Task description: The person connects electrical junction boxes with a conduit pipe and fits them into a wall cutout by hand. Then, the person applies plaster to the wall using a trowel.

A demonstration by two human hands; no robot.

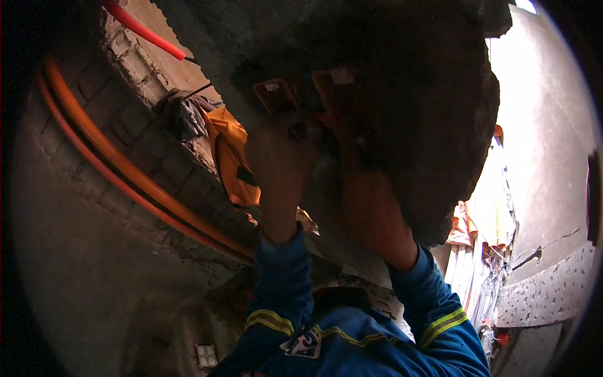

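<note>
Both my arms, in blue sleeves with yellow bands, reach up to a dark rough wall section (pixel 427 113). Two orange recessed electrical boxes (pixel 267 99) sit in it side by side, each with a pale patch near its top edge. My left hand (pixel 282 147) is closed just below the left box, its fingers bent around something dark and small. Close to its fingertips shows a small red bit (pixel 324 119), too dim to name. My right hand (pixel 361 182) is raised below the right box; deep shadow hides its fingers and anything in them.
Orange conduits (pixel 125 173) curve along the brickwork at left, with a red conduit (pixel 144 31) above. Orange and dark cloth (pixel 229 151) hangs on the broken wall edge beside my left hand. At right, bundled cables (pixel 477 270) stand by a bright wall. A white switch plate (pixel 206 355) is low left.
</note>
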